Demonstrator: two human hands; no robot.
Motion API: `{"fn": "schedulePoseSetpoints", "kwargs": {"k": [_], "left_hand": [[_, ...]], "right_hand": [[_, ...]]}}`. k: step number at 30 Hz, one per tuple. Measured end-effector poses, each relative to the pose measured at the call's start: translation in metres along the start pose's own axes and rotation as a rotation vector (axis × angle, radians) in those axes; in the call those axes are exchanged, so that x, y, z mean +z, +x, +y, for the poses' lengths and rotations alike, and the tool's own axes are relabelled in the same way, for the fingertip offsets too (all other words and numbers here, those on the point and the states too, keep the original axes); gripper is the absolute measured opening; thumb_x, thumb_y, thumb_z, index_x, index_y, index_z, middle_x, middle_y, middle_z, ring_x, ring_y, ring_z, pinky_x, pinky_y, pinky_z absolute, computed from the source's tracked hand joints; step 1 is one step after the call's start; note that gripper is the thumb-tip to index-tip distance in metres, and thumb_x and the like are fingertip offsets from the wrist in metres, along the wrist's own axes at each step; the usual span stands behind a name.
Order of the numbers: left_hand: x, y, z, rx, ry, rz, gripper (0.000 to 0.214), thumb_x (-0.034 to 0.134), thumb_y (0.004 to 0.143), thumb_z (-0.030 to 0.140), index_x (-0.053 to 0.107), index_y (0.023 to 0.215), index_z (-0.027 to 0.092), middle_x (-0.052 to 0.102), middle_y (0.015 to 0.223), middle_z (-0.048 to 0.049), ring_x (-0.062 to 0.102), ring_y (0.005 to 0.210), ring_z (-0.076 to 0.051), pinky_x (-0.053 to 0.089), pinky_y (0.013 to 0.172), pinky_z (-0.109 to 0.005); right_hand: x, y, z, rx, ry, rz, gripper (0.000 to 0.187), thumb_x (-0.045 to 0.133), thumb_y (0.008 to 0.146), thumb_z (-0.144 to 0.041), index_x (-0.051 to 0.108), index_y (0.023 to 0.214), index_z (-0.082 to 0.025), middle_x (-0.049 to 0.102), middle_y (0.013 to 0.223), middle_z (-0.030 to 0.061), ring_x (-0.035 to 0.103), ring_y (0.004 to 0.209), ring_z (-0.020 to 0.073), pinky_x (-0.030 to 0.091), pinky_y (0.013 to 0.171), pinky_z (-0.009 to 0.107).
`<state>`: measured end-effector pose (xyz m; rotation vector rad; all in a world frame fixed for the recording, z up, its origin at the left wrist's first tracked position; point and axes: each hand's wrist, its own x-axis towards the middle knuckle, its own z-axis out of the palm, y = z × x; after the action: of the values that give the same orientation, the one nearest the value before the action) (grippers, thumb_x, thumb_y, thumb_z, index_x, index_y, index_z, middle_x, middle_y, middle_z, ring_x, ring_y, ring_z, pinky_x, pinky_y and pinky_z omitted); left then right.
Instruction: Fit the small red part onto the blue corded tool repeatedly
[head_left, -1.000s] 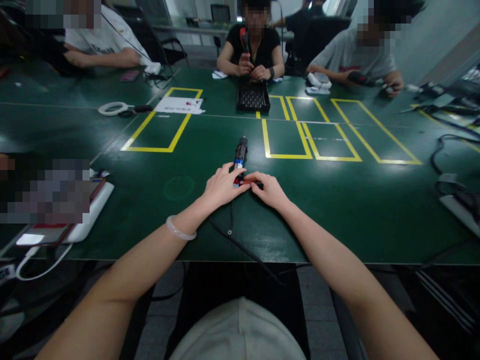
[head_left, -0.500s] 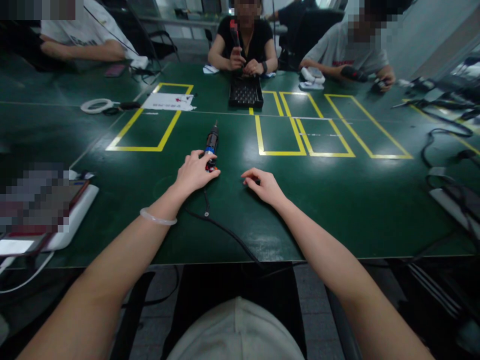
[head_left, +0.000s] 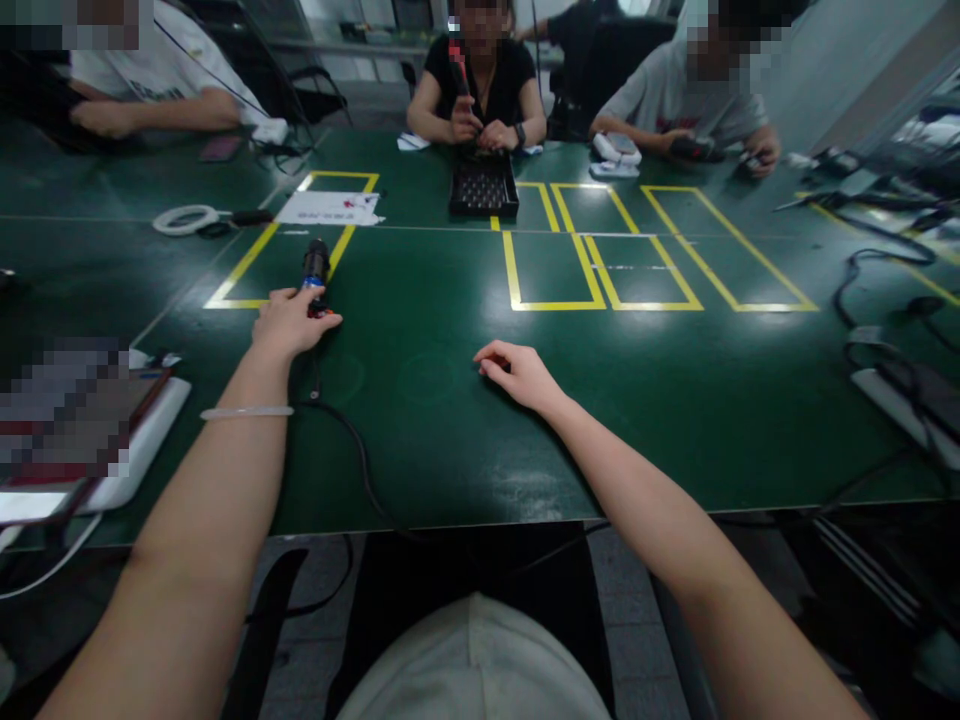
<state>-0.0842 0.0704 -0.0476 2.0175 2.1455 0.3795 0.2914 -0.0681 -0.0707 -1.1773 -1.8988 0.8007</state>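
My left hand (head_left: 291,322) is closed around the handle of a black and blue electric screwdriver (head_left: 315,265), whose front end points away from me. The tool lies close over the green tabletop (head_left: 420,440), at the near right corner of the left yellow tape rectangle (head_left: 349,240). Its black cord (head_left: 352,425) trails from my hand back to the near table edge. My fingers hide part of the grip. To the right, my right hand (head_left: 517,372) rests on the table with its fingers curled together, and nothing shows in it.
A black tray of small parts (head_left: 484,190) stands before a co-worker (head_left: 480,85) who holds a red and black tool. White paper (head_left: 328,208) lies across the left rectangle. More tape rectangles (head_left: 559,305) are at right, cables (head_left: 851,290) at far right, and stacked items (head_left: 161,425) at left.
My left hand has carried the electric screwdriver to the left, from mid-table to the left tape rectangle, its cord following. My right hand has stayed nearly in place.
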Motion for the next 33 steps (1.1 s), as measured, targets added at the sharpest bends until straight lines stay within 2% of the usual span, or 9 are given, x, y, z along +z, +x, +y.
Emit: {"fn": "schedulePoseSetpoints", "kwargs": {"k": [4,8,13,20,23,26,30,31,33], "left_hand": [[-0.01,-0.011,-0.011,-0.068,0.045,0.098,0.066,0.063,0.089,0.061,0.053,0.144,0.025,0.043,0.143,-0.0078,0.039,0.122,-0.035,0.035,0.107,-0.063],[-0.01,-0.024,-0.009,-0.067,0.062,0.227,0.056,0.059,0.094,0.059,0.059,0.133,0.02,0.047,0.137,-0.0094,0.04,0.12,-0.034,0.036,0.105,-0.062],[-0.009,-0.031,-0.002,-0.074,0.115,0.242,0.051,0.057,0.097,0.054,0.058,0.127,0.013,0.05,0.13,-0.0119,0.044,0.12,-0.032,0.039,0.105,-0.056],[-0.013,-0.034,0.006,-0.105,0.156,0.209,0.04,0.064,0.093,0.038,0.058,0.121,0.009,0.051,0.132,-0.0166,0.046,0.122,-0.033,0.039,0.102,-0.049],[-0.014,-0.034,0.006,-0.138,0.141,0.192,0.041,0.06,0.093,0.039,0.059,0.121,0.007,0.053,0.132,-0.0193,0.045,0.12,-0.033,0.037,0.1,-0.047],[-0.016,-0.034,0.005,-0.116,0.105,0.235,0.043,0.051,0.098,0.039,0.06,0.122,0.005,0.054,0.131,-0.0182,0.046,0.119,-0.031,0.036,0.101,-0.047],[-0.018,-0.033,0.017,0.021,-0.086,0.305,0.041,0.049,0.1,0.035,0.063,0.126,0.006,0.06,0.125,-0.0135,0.052,0.112,-0.025,0.039,0.103,-0.043],[-0.018,-0.034,0.026,0.062,-0.205,0.271,0.04,0.049,0.1,0.034,0.063,0.125,0.005,0.063,0.119,-0.0126,0.055,0.107,-0.023,0.042,0.101,-0.041],[-0.018,-0.043,0.05,0.161,-0.493,0.099,0.04,0.049,0.1,0.032,0.064,0.126,0.005,0.067,0.106,-0.0113,0.06,0.095,-0.018,0.047,0.094,-0.035]], "right_hand": [[0.0,0.0,-0.001,0.003,-0.002,0.0,0.015,0.056,0.091,-0.021,0.07,0.096,-0.019,0.074,0.085,0.0041,0.069,0.078,0.0176,0.053,0.078,0.031],[-0.001,0.0,-0.001,0.002,-0.023,-0.004,0.015,0.056,0.092,-0.022,0.07,0.096,-0.019,0.074,0.085,0.0035,0.068,0.077,0.0171,0.052,0.079,0.031],[-0.001,-0.001,-0.002,0.005,-0.027,0.003,0.016,0.056,0.091,-0.021,0.07,0.096,-0.017,0.074,0.084,0.0045,0.068,0.077,0.0179,0.052,0.078,0.031],[-0.002,-0.001,-0.002,0.005,-0.036,-0.003,0.016,0.056,0.091,-0.02,0.07,0.097,-0.017,0.074,0.084,0.0041,0.068,0.076,0.0169,0.051,0.078,0.029],[-0.002,-0.001,-0.003,0.006,-0.041,-0.009,0.016,0.055,0.092,-0.02,0.07,0.098,-0.017,0.074,0.084,0.0037,0.067,0.075,0.0161,0.051,0.077,0.029],[-0.002,-0.001,-0.003,0.003,-0.044,-0.008,0.016,0.056,0.092,-0.02,0.07,0.098,-0.017,0.073,0.083,0.0035,0.067,0.075,0.016,0.051,0.076,0.028],[-0.001,-0.001,-0.003,0.002,-0.042,-0.01,0.015,0.056,0.092,-0.02,0.07,0.097,-0.017,0.073,0.084,0.0035,0.067,0.075,0.0161,0.051,0.077,0.029],[-0.001,-0.001,-0.003,0.002,-0.037,-0.01,0.015,0.056,0.092,-0.02,0.07,0.097,-0.017,0.073,0.084,0.0035,0.067,0.075,0.0161,0.051,0.077,0.029],[0.0,-0.001,-0.002,0.003,-0.011,-0.01,0.015,0.056,0.091,-0.021,0.069,0.097,-0.017,0.073,0.083,0.0035,0.067,0.075,0.0159,0.051,0.076,0.029]]}}
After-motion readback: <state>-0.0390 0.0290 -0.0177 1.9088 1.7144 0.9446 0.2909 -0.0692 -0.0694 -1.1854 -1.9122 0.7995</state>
